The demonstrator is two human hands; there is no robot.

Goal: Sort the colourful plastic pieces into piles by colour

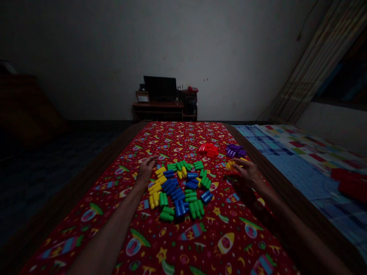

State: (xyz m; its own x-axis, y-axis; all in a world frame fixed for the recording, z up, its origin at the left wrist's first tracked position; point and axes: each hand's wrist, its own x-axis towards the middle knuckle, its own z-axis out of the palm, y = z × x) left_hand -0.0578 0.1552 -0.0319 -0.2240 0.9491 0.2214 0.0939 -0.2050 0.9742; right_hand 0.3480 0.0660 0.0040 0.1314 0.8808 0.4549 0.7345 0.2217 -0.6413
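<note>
A dim room with a pale wall (100,57) fills the upper frame; a dark monitor (159,88) stands on a small desk (158,105) at upper centre, and a curtain (309,68) slants across the upper right. The counter (183,248), spread with a red rocket-print cloth, runs up the middle. Interlocking plastic toy blocks lie loosely gathered at its centre: yellow blocks (155,188) mostly along the left, blue blocks (177,194) mainly in the middle, green blocks (196,209) around them. Right of centre sit red blocks (211,150) and, farther right, purple blocks (235,150). The left hand (145,170), fingers loosely spread, is just beside the central cluster. The right hand (250,171) curls over separate yellow pieces (230,165) below the purple ones; whether it pinches any, I cannot tell.
</note>
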